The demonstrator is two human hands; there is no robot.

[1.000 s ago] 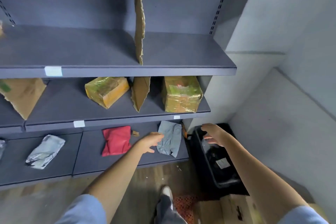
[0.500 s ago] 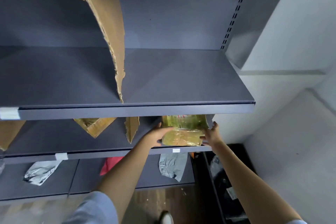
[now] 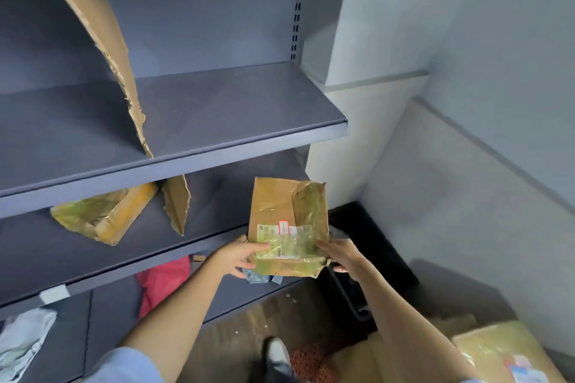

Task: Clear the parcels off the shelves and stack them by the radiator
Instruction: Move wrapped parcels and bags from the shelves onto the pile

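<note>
Both hands, left hand [image 3: 238,258] and right hand [image 3: 342,256], gripping taped parcel [image 3: 287,224] upright, long axis vertical, label facing camera

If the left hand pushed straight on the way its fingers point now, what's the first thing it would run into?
The left hand already grips the taped cardboard parcel, so it meets that first. Beyond it, probably the right hand; depth is unclear.

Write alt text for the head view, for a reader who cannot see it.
Both hands, left and right, hold a taped box in front of dark shelves. Another box sits on the middle shelf, a red bag below.
</note>
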